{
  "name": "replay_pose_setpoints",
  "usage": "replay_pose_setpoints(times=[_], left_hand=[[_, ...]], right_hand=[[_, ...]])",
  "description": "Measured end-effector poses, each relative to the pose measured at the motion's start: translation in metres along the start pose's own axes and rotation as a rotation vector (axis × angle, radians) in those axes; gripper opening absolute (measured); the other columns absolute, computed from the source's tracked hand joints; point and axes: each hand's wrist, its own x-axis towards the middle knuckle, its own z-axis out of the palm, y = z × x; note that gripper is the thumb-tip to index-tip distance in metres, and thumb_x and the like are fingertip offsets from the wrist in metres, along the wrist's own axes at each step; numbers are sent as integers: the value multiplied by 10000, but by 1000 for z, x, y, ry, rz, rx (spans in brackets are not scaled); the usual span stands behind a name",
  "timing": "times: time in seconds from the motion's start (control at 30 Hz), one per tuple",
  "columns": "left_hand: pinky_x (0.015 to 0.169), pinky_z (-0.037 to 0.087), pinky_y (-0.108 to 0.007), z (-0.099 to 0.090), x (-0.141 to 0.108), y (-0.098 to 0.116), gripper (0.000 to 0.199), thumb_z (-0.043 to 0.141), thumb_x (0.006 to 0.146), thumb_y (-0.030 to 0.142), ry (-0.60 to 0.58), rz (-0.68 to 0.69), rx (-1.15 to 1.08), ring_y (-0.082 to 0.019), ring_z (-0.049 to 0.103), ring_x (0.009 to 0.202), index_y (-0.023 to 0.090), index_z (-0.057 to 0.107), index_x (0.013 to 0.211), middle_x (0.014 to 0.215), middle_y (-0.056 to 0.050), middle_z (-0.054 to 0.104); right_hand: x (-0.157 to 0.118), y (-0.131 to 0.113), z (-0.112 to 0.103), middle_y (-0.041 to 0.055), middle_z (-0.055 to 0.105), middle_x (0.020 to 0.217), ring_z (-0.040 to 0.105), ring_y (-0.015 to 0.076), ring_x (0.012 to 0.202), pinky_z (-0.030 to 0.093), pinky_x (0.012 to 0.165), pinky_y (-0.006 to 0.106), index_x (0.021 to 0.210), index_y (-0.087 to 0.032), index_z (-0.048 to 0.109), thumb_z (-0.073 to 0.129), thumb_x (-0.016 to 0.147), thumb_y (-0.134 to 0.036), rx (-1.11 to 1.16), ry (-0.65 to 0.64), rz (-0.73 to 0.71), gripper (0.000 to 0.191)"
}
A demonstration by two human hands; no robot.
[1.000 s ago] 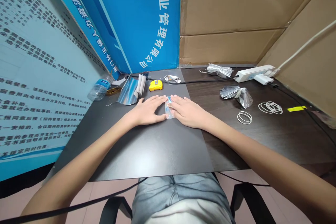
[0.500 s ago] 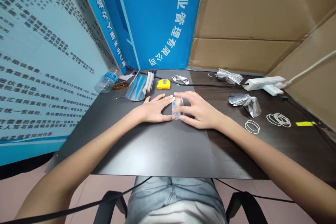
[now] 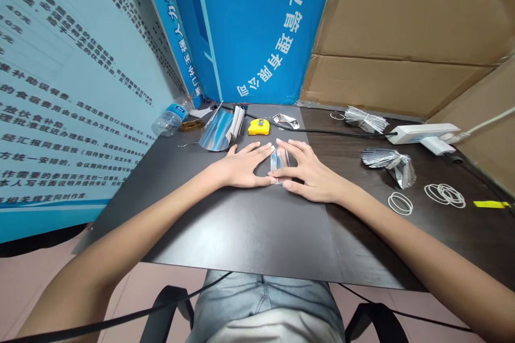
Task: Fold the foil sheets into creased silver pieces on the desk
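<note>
Folded silver foil strip (image 3: 279,163) on black rectangular mat (image 3: 241,230), between left hand (image 3: 243,166) and right hand (image 3: 309,171). Yellow plastic tape measure (image 3: 258,127) behind; curved foil sheet (image 3: 217,134) left of it. White plastic power strip (image 3: 422,133) far right, behind white rubber bands (image 3: 444,195), on dark wooden table (image 3: 402,241).

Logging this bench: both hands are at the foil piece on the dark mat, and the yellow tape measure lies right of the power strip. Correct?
No: the head view shows the yellow tape measure left of the power strip. The left hand and right hand are indeed at the foil piece on the dark mat.
</note>
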Motion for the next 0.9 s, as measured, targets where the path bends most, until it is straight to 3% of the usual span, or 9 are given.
replay_pose_setpoints(times=[0.3, 0.7, 0.9], left_hand=[[1297, 29, -829, 0, 3, -7, 1127, 476, 746, 1017, 8, -111, -37, -510, -97, 1668, 536, 111, 1698, 1806, 91, -95], [1285, 72, -840, -2, 4, -6, 1145, 522, 728, 1004, 37, -99, -29, -522, -67, 1669, 503, 185, 1701, 1833, 40, -30], [1280, 58, -849, -4, 5, -5, 1176, 528, 707, 1010, 9, -121, -34, -530, -82, 1665, 506, 161, 1704, 1830, 57, -48]], right_hand=[[6, 4, 3, -128, -20, 1831, 71, 434, 1674, 177, 1317, 781, 1370, -469, 735, 268, 1074, -684, 59, 4, 204, 593], [6, 3, 6, -119, 9, 1833, 77, 419, 1683, 152, 1311, 781, 1367, -500, 724, 280, 1067, -711, 71, -1, 233, 576], [10, 1, 4, -121, 27, 1830, 63, 422, 1687, 157, 1285, 827, 1364, -533, 713, 252, 1064, -716, 80, -3, 313, 579]])
